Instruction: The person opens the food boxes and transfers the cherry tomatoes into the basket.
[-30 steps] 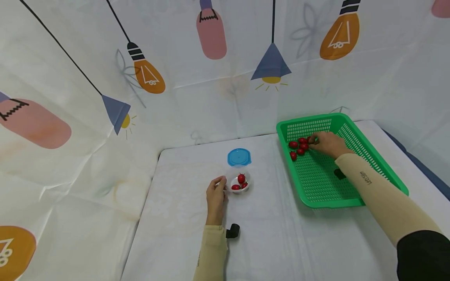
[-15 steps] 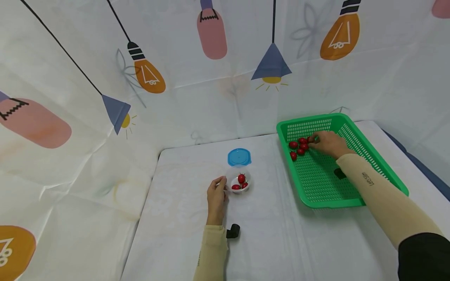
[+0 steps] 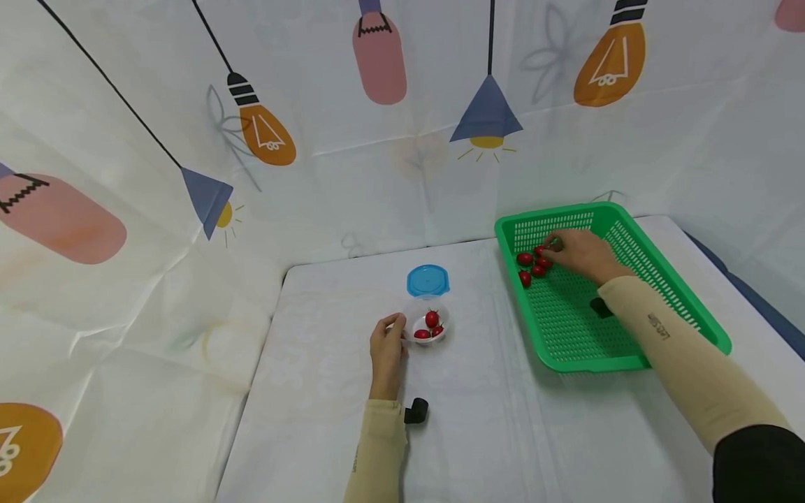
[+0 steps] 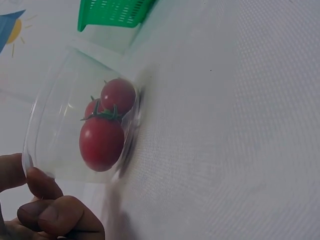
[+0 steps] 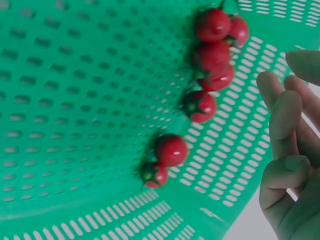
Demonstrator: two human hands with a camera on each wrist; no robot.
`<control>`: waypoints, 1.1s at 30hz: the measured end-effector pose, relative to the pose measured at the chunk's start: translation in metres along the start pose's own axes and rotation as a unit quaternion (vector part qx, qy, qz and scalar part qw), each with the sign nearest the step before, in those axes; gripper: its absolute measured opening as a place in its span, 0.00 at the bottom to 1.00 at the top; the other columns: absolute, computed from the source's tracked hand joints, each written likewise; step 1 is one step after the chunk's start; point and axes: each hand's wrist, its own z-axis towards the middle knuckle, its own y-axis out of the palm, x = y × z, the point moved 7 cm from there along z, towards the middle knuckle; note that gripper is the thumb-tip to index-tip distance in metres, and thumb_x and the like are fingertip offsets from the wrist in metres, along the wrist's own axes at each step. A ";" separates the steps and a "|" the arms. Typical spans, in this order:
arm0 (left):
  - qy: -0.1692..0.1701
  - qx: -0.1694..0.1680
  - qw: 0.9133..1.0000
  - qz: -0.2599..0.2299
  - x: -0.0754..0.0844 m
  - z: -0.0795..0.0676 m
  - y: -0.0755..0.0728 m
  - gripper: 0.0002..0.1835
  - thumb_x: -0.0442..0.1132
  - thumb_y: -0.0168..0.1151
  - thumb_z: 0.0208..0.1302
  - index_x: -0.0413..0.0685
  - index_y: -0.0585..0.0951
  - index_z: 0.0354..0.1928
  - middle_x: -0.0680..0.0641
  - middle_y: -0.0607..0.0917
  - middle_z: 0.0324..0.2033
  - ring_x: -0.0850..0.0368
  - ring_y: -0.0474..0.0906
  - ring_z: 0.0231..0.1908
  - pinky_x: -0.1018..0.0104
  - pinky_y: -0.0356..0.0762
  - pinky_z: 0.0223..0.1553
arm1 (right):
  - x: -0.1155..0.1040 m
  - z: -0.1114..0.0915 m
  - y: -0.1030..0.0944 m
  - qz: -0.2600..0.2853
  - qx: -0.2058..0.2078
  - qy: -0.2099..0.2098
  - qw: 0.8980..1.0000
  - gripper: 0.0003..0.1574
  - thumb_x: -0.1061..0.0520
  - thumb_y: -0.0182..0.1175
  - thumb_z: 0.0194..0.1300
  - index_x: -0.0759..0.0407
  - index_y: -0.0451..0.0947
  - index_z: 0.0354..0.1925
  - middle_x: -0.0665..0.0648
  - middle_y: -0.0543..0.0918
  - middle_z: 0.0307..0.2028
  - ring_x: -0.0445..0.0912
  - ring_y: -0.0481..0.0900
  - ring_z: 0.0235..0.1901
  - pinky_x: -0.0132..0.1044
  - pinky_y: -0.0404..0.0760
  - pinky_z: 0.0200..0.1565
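Observation:
In the head view my left hand (image 3: 386,356) pinches the rim of a clear plastic tub (image 4: 60,142) between thumb and fingers. The tub stands on the white-covered table with three cherry tomatoes (image 4: 102,145) inside, green stems showing on some. Over the green basket (image 3: 594,367) reaches my right hand (image 3: 583,255). Its fingers (image 5: 286,117) are loosely bent and apart from the thumb, with nothing showing between them in the right wrist view. Several cherry tomatoes (image 5: 172,150) lie along the basket's left side, just beside and below those fingertips.
A blue lid (image 3: 428,280) lies flat behind the tub. The basket has raised perforated walls and stands at the table's right. White printed cloth (image 3: 402,188) hangs behind and on the left. Small black wrist cameras (image 3: 416,411) stick out from the sleeves.
My right hand has shifted slightly left and up over the tomatoes in the basket. The left hand and the tub have stayed in place.

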 end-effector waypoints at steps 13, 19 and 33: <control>0.003 0.009 1.000 0.023 0.002 0.000 0.002 0.17 0.49 0.63 0.71 0.49 0.80 0.55 0.47 0.78 0.32 0.57 0.69 0.26 0.68 0.71 0.28 | -0.027 -0.009 -0.014 0.046 0.037 0.010 0.998 0.24 0.45 0.59 0.72 0.56 0.79 0.59 0.65 0.85 0.51 0.59 0.82 0.48 0.54 0.80 0.35; 0.012 0.021 0.999 0.025 0.005 -0.001 0.002 0.15 0.47 0.63 0.71 0.48 0.81 0.53 0.48 0.76 0.30 0.56 0.70 0.27 0.67 0.71 0.30 | -0.043 -0.012 -0.016 0.051 0.044 0.004 0.998 0.24 0.45 0.60 0.72 0.55 0.79 0.59 0.63 0.85 0.51 0.57 0.83 0.46 0.52 0.80 0.36; 0.016 0.035 0.999 0.021 0.004 -0.001 0.004 0.13 0.44 0.63 0.71 0.44 0.81 0.51 0.48 0.75 0.29 0.56 0.70 0.27 0.68 0.71 0.29 | -0.081 -0.018 -0.026 0.070 0.071 -0.018 0.995 0.23 0.44 0.62 0.71 0.52 0.80 0.58 0.59 0.87 0.49 0.52 0.82 0.37 0.42 0.73 0.23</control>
